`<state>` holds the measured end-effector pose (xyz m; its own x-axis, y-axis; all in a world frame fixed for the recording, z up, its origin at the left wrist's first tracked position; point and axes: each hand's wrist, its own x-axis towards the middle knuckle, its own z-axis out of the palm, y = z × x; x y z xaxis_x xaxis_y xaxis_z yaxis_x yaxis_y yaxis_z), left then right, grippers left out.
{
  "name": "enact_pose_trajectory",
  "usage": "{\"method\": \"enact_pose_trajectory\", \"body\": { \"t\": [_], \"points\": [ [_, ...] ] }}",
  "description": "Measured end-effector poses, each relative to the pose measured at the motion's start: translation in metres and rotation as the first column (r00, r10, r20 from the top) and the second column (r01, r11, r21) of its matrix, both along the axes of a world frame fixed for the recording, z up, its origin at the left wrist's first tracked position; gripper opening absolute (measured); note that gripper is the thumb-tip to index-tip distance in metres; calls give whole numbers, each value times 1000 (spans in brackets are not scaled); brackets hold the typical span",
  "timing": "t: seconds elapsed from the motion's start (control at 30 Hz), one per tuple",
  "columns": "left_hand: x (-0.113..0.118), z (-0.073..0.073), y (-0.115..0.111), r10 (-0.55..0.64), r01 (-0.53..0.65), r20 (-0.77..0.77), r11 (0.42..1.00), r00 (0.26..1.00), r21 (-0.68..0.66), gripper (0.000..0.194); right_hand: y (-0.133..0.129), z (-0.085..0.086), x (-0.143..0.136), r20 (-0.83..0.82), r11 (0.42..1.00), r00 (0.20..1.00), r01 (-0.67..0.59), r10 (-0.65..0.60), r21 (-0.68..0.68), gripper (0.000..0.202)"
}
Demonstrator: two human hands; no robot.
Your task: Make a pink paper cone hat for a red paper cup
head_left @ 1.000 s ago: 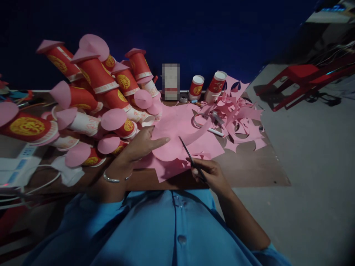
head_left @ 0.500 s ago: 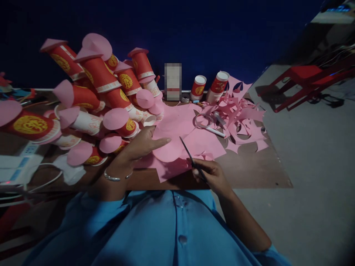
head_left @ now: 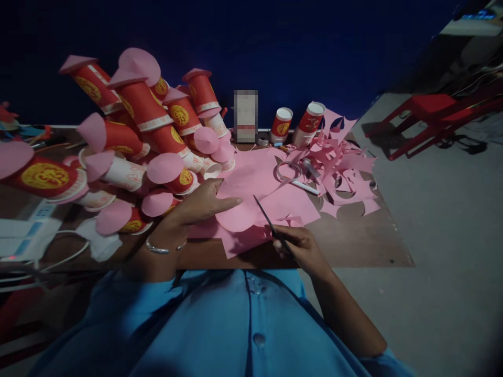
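Note:
My left hand (head_left: 206, 203) grips the left edge of a pink paper disc (head_left: 238, 214); the thumb lies on top and the other fingers are largely hidden. In my right hand (head_left: 296, 243) is a pair of dark scissors (head_left: 262, 210), with the blades pointing up and left just beside the disc's right edge. Whether the blades touch the paper I cannot tell. Under and around the disc lie pink paper sheets (head_left: 291, 204), one with a corner hanging toward the table's front edge.
Paper cups with pink cone tops, such as a red cup (head_left: 45, 178), crowd the left. Cut pink scraps (head_left: 346, 173), a tape roll (head_left: 288, 172) and a white marker (head_left: 306, 187) lie right. Upright red cups (head_left: 282, 124) stand behind. A red stool (head_left: 428, 112) is on the floor.
The scissor tips have shifted very slightly to the left. Both hands stay nearly in place, with the pink paper disc still held.

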<state>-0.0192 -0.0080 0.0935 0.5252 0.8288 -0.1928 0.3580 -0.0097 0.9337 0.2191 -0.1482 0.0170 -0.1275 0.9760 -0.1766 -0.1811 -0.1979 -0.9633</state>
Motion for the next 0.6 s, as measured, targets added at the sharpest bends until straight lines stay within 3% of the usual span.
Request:
{"method": "enact_pose_trajectory", "body": {
  "t": [0.6],
  "points": [
    [0,6,8,-36,40,-77,998,996,54,45,4,-3,2,26,999,999,-35,34,9,44]
  ]
}}
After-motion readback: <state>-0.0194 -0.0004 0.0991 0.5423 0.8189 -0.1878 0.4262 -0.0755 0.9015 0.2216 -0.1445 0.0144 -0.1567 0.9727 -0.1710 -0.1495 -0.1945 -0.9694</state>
